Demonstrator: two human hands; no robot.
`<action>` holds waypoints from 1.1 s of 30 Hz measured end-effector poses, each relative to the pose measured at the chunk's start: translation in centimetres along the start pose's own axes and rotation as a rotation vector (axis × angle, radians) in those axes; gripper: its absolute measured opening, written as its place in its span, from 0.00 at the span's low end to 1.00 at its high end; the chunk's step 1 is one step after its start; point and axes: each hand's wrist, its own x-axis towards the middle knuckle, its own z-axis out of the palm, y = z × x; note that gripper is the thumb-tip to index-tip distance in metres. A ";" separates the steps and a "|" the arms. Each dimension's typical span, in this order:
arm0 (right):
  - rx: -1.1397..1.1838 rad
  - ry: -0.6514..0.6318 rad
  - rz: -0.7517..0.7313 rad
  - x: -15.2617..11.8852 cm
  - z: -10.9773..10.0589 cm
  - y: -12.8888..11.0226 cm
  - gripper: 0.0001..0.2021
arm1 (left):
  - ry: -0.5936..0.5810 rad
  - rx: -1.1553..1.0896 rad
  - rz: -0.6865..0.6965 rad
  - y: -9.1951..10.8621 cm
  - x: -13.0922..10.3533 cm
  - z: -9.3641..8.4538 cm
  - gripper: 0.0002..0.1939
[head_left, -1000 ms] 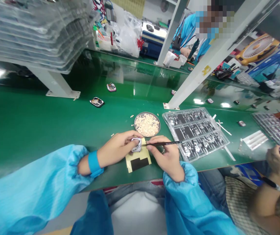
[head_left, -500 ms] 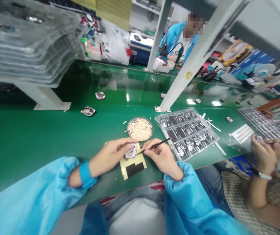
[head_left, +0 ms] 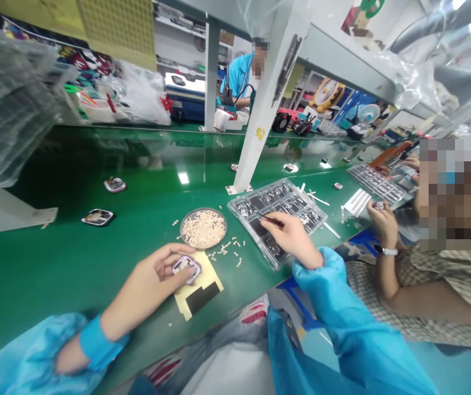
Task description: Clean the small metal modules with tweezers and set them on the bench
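Note:
My left hand (head_left: pixel 143 293) grips a small rounded-square device housing (head_left: pixel 186 270) with a pale rim, thumb across its face. Under it lies a yellow sheet (head_left: pixel 206 269) with a black patch. My right hand (head_left: pixel 295 237) is closed around dark tweezers (head_left: pixel 274 220), whose tips point into a clear compartment tray (head_left: pixel 256 245) of small metal and black parts. I cannot see whether the tips hold anything. Between the hands stands a round dish (head_left: pixel 225 231) full of tiny beige pieces, with several loose ones scattered beside it.
Two more housings (head_left: pixel 115 185) lie on the green table at the left. A white post (head_left: pixel 256 126) rises behind the tray. Stacked clear trays (head_left: pixel 9 115) stand at far left. At right, a co-worker's hand (head_left: pixel 386 222) holds a small part.
My right hand has moved from beside the housing to over the tray with the tweezers. My left hand keeps the housing. The view has turned right; beige pieces beside the dish now show.

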 end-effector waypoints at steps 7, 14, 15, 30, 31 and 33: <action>-0.419 -0.141 -0.073 6.3 3.1 -0.1 0.12 | 0.041 0.085 -0.028 0.4 0.3 -0.5 0.20; -0.377 -0.068 -0.081 6.4 3.4 -0.3 0.10 | 0.080 -0.060 -0.036 1.2 0.2 -0.6 0.18; -0.331 -0.048 -0.077 6.0 3.4 -0.4 0.08 | 0.077 -0.073 -0.052 1.3 0.1 -0.5 0.18; 0.585 -0.348 0.194 -4.3 8.1 -8.0 0.08 | -0.009 -0.195 0.000 1.4 -0.7 0.3 0.25; 0.633 -0.369 0.227 -4.3 8.6 -7.8 0.08 | -0.015 -0.180 0.015 1.3 -0.7 0.3 0.26; 0.723 -0.363 0.294 -4.3 9.4 -7.5 0.10 | -0.016 -0.145 0.043 1.0 -0.8 0.5 0.28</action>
